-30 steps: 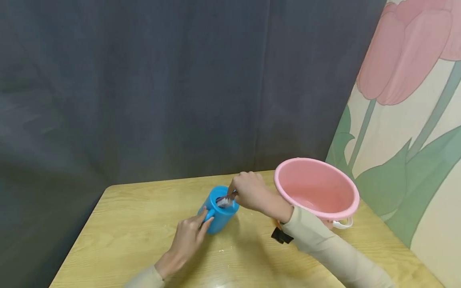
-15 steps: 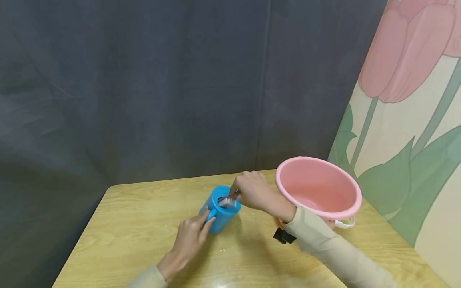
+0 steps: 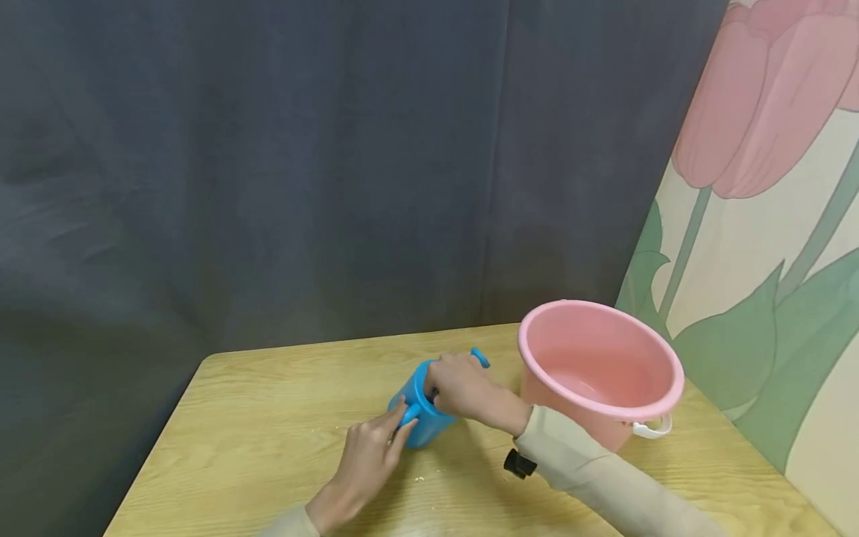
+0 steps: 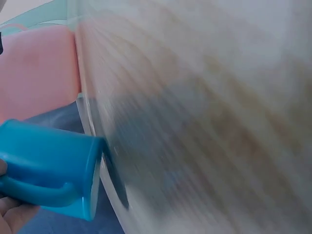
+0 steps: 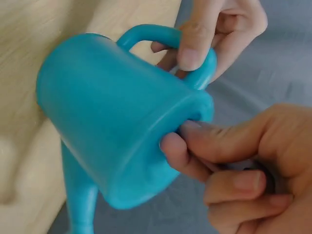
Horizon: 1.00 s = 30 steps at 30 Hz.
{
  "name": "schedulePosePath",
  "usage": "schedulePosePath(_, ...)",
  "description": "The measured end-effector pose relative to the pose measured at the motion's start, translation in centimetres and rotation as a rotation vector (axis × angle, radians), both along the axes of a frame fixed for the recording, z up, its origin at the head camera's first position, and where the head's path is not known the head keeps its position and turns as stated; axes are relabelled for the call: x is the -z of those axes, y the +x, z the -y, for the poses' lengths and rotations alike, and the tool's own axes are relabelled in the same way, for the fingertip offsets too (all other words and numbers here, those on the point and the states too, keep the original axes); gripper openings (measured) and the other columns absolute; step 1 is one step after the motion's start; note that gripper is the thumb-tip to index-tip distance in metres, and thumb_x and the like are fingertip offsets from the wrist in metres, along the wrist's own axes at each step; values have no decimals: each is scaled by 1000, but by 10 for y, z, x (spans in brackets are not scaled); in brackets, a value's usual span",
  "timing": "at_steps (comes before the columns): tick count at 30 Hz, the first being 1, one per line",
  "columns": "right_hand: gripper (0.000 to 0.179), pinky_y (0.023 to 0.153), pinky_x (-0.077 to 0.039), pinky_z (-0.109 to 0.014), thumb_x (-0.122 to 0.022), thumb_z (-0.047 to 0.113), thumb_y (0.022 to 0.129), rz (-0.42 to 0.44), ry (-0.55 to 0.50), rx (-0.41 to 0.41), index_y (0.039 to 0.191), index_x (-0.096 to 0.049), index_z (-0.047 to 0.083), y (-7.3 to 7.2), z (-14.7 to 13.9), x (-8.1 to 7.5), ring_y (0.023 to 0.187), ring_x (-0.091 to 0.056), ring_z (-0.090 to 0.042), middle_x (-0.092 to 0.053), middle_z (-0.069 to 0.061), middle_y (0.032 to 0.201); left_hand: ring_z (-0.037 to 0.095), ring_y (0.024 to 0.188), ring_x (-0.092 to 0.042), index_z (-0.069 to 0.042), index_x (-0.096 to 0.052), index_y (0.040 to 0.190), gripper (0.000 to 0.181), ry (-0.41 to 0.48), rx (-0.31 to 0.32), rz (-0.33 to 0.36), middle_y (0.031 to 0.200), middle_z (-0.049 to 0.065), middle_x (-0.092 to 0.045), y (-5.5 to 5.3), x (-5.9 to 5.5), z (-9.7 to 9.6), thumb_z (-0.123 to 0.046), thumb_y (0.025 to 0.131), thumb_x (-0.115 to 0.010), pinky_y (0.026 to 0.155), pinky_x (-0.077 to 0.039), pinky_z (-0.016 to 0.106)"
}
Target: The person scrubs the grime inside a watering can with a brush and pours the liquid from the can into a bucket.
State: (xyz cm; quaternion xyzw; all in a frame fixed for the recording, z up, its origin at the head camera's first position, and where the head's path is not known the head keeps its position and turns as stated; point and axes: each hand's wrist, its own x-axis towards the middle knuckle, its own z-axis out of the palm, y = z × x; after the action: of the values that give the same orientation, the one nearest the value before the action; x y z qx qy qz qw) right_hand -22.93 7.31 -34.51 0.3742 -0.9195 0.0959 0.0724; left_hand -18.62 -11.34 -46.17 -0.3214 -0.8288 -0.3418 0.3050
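A blue plastic watering can (image 3: 409, 391) stands on the table in the head view, its spout tip (image 3: 479, 357) showing beyond my right hand. My left hand (image 3: 369, 451) grips its handle (image 5: 151, 33), thumb and fingers curled round the loop. At the can's mouth is my right hand (image 3: 463, 388), with finger and thumb tips just inside the rim. It holds a brush, whose dark handle (image 5: 265, 178) shows in the palm in the right wrist view; the bristles are hidden inside the can. From the left wrist, the can's side (image 4: 44, 151) and lower end appear close to the tabletop.
To the right of the can stands a pink bucket (image 3: 533, 391) with a white handle (image 3: 654, 428). The wooden table (image 3: 255, 418) has a few small wet spots in front of the can. A dark curtain (image 3: 302, 186) hangs behind, and a tulip-patterned wall (image 3: 745, 253) rises at right.
The brush's white bristles, visible at the can's mouth before, have gone down inside. My right hand has lowered to the rim, and the spout tip has come into sight.
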Motion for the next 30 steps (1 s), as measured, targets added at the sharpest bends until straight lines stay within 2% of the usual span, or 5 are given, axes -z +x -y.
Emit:
schedulePosePath(2,48,48,-15,-21,-59,-14,72,4,-21,38,51,-33,21,5,-1,4,54,-18,-7,-18,11,54,-7,47,-46,12,-66,117,33,-2,-23,14,105,26,-69,3,0,-2,-2,88,-73,46,-39,7)
schedulePosePath(6,35,49,-26,-25,-67,-5,81,23,40,118,63,-45,16,10,-3,-2,54,-31,-9,-33,7,57,1,51,-57,8,-69,114,29,7,-56,-5,102,24,-71,3,-1,-2,-3,88,-74,48,-43,9)
schedulePosePath(13,15,46,-40,-28,-68,0,89,12,48,77,88,-53,4,12,-5,8,55,-47,-16,-52,-4,73,14,65,-71,4,-72,106,24,22,-102,-82,94,20,-73,-1,2,-1,-4,84,-78,52,-52,16)
schedulePosePath(26,24,53,-47,-28,-73,-7,81,-177,-162,54,73,-64,13,8,-14,23,58,-50,-9,-55,4,69,18,71,-72,5,-71,108,26,21,-96,-109,93,18,-73,-8,6,-6,-3,83,-78,56,-56,21)
schedulePosePath(30,21,57,-50,-29,-72,-8,83,-175,-232,34,76,-67,11,7,-17,22,61,-56,-8,-62,5,70,21,76,-73,6,-71,110,28,15,-97,-113,97,20,-73,-11,4,-5,-3,84,-77,58,-57,24)
